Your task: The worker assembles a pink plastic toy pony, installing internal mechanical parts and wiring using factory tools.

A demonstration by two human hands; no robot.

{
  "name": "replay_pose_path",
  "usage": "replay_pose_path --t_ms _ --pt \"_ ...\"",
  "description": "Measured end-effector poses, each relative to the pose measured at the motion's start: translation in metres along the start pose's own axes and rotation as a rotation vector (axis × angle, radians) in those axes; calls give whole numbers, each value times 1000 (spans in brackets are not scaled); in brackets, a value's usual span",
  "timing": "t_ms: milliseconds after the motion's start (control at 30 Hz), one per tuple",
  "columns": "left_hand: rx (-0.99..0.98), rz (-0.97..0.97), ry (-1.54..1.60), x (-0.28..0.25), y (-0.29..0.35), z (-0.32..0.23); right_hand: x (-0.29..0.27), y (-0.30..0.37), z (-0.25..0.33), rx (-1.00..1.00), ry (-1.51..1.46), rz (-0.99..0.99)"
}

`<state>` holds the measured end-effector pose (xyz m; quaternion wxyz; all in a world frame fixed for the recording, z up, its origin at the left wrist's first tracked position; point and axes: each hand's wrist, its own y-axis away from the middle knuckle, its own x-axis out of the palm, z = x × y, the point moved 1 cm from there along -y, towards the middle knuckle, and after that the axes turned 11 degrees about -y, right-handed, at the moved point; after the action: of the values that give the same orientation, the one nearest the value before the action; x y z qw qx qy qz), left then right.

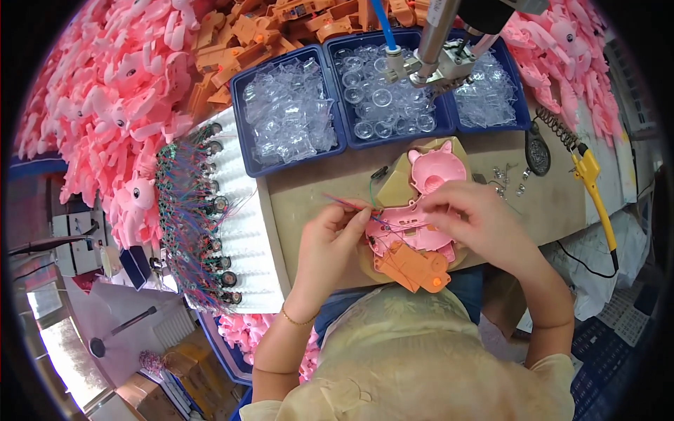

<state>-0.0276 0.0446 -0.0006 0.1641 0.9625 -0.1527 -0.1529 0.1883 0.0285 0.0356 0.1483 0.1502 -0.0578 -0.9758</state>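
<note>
A pink plastic toy shell half (393,219), with an animal-shaped head (439,168), lies hollow side up in a tan fixture (394,184) in front of me. My left hand (333,235) pinches thin coloured wires (344,201) at the shell's left edge. Over the shell's right side is my right hand (472,219), its fingers bent together; what they hold, if anything, is hidden. An orange plastic housing (415,266) rests on the shell's near end, and dark wires run across it.
Blue bins (256,167) of clear plastic parts stand behind the fixture, under a metal tool (432,45) with a blue hose. Small metal parts (502,181) and a yellow-handled tool (591,184) are at right. Wired boards (186,217) lie left, near pink toy shells (116,105).
</note>
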Motion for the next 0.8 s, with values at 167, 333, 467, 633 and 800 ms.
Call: replay_pose_path --t_ms 167,333,467,633,800 --pt "-4 22 72 2 1 -1 23 2 -9 -268 209 26" --pt "-36 13 140 2 2 -3 25 4 -14 -317 296 -55" --pt "-9 16 138 3 0 -1 27 4 -14 -348 281 -76" --pt "-16 13 153 4 0 -1 30 3 -10 -337 148 -113" --pt "-17 5 133 3 1 1 26 -1 -6 -123 100 -163"
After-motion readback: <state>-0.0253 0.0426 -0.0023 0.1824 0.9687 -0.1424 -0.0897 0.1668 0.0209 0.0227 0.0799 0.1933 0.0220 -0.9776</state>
